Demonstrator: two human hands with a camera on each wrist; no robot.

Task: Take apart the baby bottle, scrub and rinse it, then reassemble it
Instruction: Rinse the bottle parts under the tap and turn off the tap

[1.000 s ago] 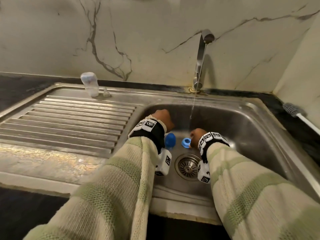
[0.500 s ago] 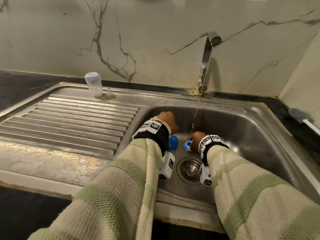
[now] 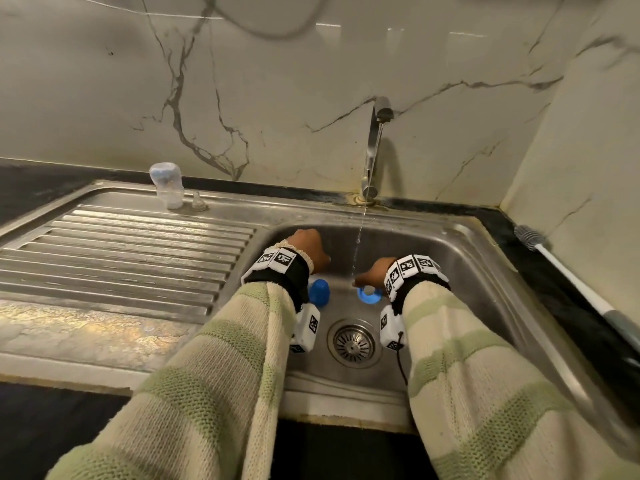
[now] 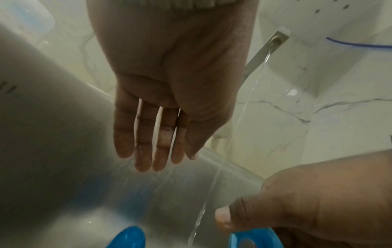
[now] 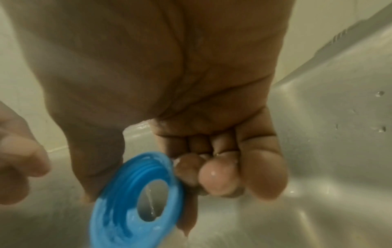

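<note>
My right hand (image 3: pixel 372 275) pinches the blue screw ring (image 3: pixel 370 294) of the bottle between thumb and fingers, just right of the thin water stream (image 3: pixel 358 237). The right wrist view shows the ring (image 5: pixel 137 193) tilted, threads facing the camera, with wet fingertips (image 5: pixel 216 177) beside it. My left hand (image 3: pixel 308 247) hovers in the basin with straight fingers (image 4: pixel 148 139) and holds nothing. The blue cap (image 3: pixel 319 292) stands on the sink floor below it. The clear bottle body (image 3: pixel 167 184) stands upside down on the drainboard's far edge, the clear nipple (image 3: pixel 197 201) beside it.
The tap (image 3: pixel 375 147) runs a thin stream into the steel sink (image 3: pixel 460 271). The drain strainer (image 3: pixel 354 342) lies near the front. A ribbed drainboard (image 3: pixel 121 251) lies to the left. A bottle brush (image 3: pixel 554 258) lies on the dark counter at the right.
The head camera has tilted, so the scene sits lower in view. My right hand has drawn the ring slightly right of the stream. My left hand stays beside the cap.
</note>
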